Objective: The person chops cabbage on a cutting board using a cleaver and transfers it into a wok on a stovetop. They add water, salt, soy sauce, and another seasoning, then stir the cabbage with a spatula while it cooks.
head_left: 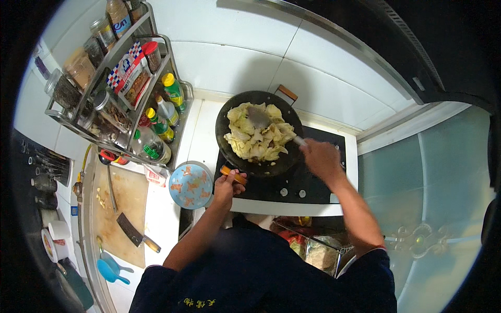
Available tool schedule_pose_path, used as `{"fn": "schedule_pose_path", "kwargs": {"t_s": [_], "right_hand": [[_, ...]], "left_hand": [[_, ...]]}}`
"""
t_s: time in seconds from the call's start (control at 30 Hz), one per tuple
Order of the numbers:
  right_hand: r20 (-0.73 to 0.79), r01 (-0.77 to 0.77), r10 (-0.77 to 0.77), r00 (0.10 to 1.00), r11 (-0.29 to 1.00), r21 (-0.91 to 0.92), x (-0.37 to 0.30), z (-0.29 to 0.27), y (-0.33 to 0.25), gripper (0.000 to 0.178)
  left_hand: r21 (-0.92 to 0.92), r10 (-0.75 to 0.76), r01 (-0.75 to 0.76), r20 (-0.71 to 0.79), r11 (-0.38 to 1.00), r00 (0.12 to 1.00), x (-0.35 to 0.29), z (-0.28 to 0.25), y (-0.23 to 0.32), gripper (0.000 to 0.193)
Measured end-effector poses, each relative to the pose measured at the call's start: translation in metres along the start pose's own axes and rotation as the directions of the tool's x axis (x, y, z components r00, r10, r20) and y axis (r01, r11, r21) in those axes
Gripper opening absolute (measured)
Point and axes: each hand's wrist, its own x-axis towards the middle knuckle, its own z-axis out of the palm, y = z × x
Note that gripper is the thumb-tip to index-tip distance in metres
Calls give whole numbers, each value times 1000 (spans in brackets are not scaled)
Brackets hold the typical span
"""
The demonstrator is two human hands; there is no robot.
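Observation:
A dark wok [286, 160] sits on the black glass stove, filled with chopped cabbage [241, 136] in pale yellow-green pieces. My left hand [225, 189] is closed round the wok's near wooden handle [234, 175]. My right hand [322, 160] grips the light-coloured handle of a spatula [259, 118], which reaches in over the wok's right rim. The spatula's broad head lies on the cabbage toward the far side of the wok. Slight blur shows on my right hand. Just left of my left hand stands a blue plate [190, 186] with an orange pattern.
A spice rack [175, 57] with jars and bottles rises at the left. Below it, a cutting board [134, 193] bears a cleaver [129, 229]. Nearby are blue scoops [108, 267]. The black stovetop [261, 194] has knobs along its front. A frosted glass door [396, 182] bounds the right.

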Motion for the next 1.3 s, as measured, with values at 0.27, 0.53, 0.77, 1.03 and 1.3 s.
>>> {"fn": "schedule_pose_path", "kwargs": {"t_s": [0.27, 0.53, 0.77, 1.03, 1.3], "right_hand": [[315, -60, 83, 945, 995, -80, 90, 60, 75, 30], [-21, 210, -210, 978, 963, 166, 70, 101, 54, 36], [148, 275, -247, 958, 938, -213, -10, 18, 23, 33], [-16, 213, -217, 976, 969, -127, -76, -69, 28, 24], [29, 173, -174, 984, 924, -340, -21, 49, 16, 23]], "left_hand": [[143, 2, -4, 15, 990, 1000, 2, -5, 3, 30], [123, 27, -32, 46, 992, 999, 8, -12, -4, 32], [80, 66, -66, 6, 995, 998, 2, -3, -1, 25], [119, 34, -31, -23, 992, 999, -2, 0, 4, 25], [134, 23, -24, 4, 991, 1000, 0, 0, 5, 24]]}}
